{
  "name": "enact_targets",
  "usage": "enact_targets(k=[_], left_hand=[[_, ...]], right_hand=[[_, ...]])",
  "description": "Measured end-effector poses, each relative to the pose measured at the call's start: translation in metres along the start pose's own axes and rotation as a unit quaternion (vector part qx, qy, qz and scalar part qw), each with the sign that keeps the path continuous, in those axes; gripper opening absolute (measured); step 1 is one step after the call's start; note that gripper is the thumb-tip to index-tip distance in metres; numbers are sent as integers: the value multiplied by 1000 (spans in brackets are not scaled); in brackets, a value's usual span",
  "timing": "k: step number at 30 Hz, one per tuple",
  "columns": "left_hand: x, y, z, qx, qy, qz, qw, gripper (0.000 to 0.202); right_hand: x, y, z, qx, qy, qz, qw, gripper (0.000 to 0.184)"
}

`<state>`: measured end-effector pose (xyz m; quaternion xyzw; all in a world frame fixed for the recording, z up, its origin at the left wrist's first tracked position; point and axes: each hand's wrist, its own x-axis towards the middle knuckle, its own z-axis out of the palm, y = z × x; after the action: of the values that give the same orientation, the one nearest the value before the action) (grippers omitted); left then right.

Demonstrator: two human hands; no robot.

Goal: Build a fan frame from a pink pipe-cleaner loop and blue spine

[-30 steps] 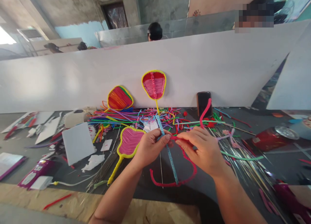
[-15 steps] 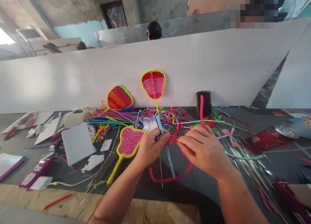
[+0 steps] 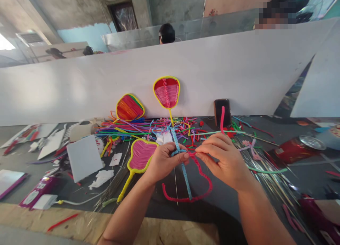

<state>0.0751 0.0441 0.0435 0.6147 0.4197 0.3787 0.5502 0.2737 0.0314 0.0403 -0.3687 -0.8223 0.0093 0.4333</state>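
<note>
My left hand (image 3: 167, 160) pinches a light blue pipe cleaner (image 3: 186, 179) that stands upright, with a short blue crosspiece at the fingers. A thin metal wire (image 3: 175, 186) hangs down beside it. In my right hand (image 3: 221, 161), closed between thumb and fingers, is a red pipe cleaner (image 3: 209, 190). One end of it sticks up above the knuckles; the rest curves down and around below the blue one. Left of my left hand lies a pink fan (image 3: 143, 154) with a yellow rim and handle. The red pipe cleaner meets the blue one near my left fingertips.
Behind stand a pink-and-red fan (image 3: 166, 92) and an orange-red one (image 3: 130, 107) against a white board (image 3: 79, 85). A phone (image 3: 222, 112) leans there too. Loose pipe cleaners (image 3: 124, 126), metal wires (image 3: 268, 170), a red can (image 3: 299, 149) and a white card (image 3: 83, 158) lie around.
My left fingers have shifted, and the blue crosspiece now shows. The red pipe cleaner's lower loop has swung slightly outward to the right, and my right hand has moved a little.
</note>
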Motion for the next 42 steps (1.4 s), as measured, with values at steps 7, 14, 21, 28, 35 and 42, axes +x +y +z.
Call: enact_targets(k=[7,14,21,28,35,42], left_hand=[[-4,0,-3,0,-33,13,999,27],[-8,-5,0,-10,-35,30,999,29],[-5,-8,0,11,-24,86,996,22],[-1,-6,4,-44,-44,96,993,21],[0,-7,1,14,57,68,996,19],[3,-8,2,-13,116,38,992,24]], right_hand=[[2,1,4,115,-10,52,992,6],[-1,10,17,322,-94,148,931,18],[-5,16,37,538,-168,301,770,36],[-10,22,46,546,-204,316,749,42],[-6,23,45,337,-73,280,896,29],[1,-5,26,108,41,-17,993,25]])
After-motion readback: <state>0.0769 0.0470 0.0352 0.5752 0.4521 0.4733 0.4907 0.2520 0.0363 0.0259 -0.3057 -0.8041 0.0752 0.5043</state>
